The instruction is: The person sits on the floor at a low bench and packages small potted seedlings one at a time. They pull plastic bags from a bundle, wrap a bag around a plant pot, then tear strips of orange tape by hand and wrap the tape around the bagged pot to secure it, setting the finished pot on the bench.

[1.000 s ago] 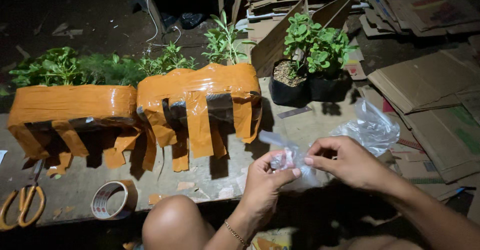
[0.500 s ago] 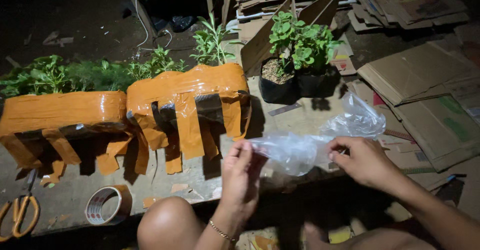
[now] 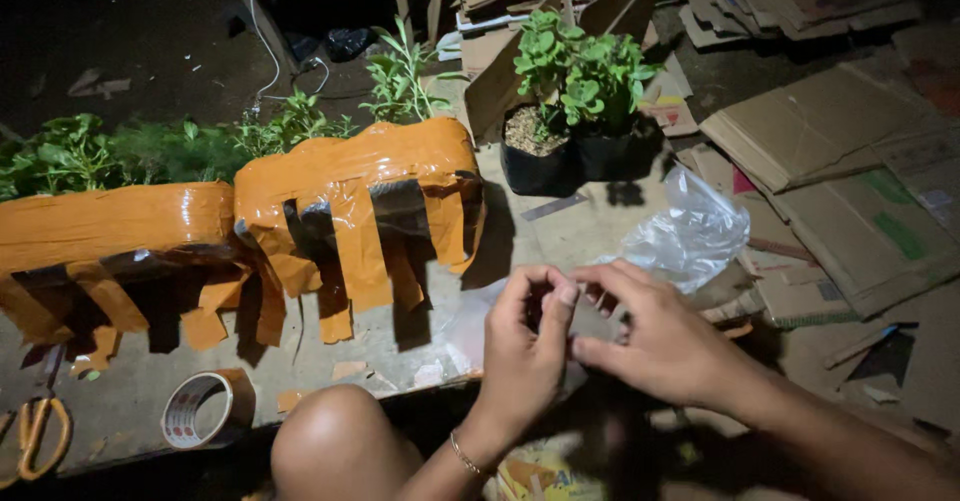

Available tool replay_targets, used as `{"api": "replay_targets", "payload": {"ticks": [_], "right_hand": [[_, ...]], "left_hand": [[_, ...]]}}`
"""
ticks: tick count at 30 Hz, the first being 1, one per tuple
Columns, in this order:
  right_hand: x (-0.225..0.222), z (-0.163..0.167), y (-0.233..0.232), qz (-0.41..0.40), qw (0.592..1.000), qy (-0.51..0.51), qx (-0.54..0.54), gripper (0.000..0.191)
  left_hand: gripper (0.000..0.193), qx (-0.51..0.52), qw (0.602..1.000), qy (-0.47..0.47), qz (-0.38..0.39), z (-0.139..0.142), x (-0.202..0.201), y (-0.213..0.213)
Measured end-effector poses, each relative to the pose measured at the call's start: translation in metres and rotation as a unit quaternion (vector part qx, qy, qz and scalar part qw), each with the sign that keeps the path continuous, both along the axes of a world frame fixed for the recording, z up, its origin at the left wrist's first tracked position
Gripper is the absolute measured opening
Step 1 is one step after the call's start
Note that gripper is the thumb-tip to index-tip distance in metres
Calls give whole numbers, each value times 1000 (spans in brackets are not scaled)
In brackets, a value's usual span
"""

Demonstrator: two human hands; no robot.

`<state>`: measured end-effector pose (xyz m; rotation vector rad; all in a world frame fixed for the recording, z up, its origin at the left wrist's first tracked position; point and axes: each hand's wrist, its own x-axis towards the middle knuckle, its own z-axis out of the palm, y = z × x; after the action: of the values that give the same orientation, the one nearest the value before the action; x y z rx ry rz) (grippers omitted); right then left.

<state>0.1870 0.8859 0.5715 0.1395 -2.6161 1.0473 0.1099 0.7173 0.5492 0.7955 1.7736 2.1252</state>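
My left hand (image 3: 527,346) and my right hand (image 3: 662,336) meet at the fingertips in the lower middle, both pinching a clear plastic bag (image 3: 690,233). The bag trails up and to the right from my fingers and rests crumpled on the concrete slab (image 3: 130,401). My left wrist wears a thin bracelet. My bare knee (image 3: 335,441) shows below the hands.
Two planters wrapped in orange tape (image 3: 355,196) (image 3: 100,231) with green plants stand left. Black pots with leafy plants (image 3: 575,121) sit behind the hands. A tape roll (image 3: 197,409) and orange-handled scissors (image 3: 35,433) lie lower left. Flattened cardboard (image 3: 830,131) is piled right.
My hands came together from apart, bunching the bag between the fingertips. The stretched bag between them has slackened and its loose end now lies to the right.
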Motion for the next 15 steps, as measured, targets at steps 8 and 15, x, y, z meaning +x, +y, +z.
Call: {"api": "replay_targets", "payload": {"ticks": [8,15], "right_hand": [[-20,-3,18,-94,984,-153,-12,25],[-18,6,29,-281,886,-349,-120,22]], "left_hand": [[51,-294,889,351,22,40,-40,-42],[69,-474,862,168,62,36,-48,-53]]}}
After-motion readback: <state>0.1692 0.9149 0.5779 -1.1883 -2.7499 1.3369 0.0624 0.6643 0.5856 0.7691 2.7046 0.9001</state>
